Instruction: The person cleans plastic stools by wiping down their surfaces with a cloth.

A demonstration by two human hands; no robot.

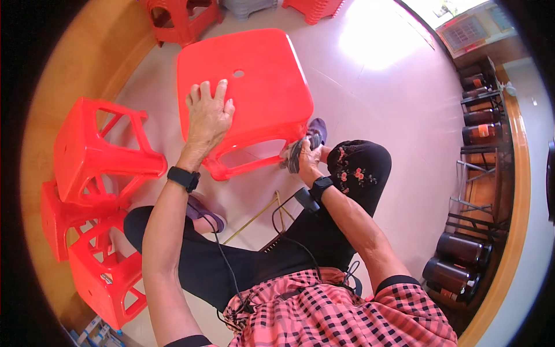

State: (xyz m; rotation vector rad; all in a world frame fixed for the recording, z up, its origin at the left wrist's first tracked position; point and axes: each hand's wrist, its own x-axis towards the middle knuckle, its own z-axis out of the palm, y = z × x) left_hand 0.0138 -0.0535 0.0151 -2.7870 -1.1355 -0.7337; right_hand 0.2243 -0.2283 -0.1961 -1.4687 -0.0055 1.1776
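Note:
A red plastic stool [260, 75] with a small round hole in its seat stands upright on the floor in front of me. My left hand [209, 115] lies flat on the near left part of the seat, its fingers spread and holding nothing. Beside the stool's near right corner, my right hand [309, 157] is closed on a dark grey, crumpled cloth [295, 156]. The cloth is close to the stool's leg; whether it touches the leg is hard to tell.
Several red stools [78, 150] lie or stand at the left. More stools [179, 20] are stacked at the top. Dark cylindrical containers [462, 248] line the right wall. Black cables [228, 263] hang over my lap. My shoes [209, 217] are near the stool.

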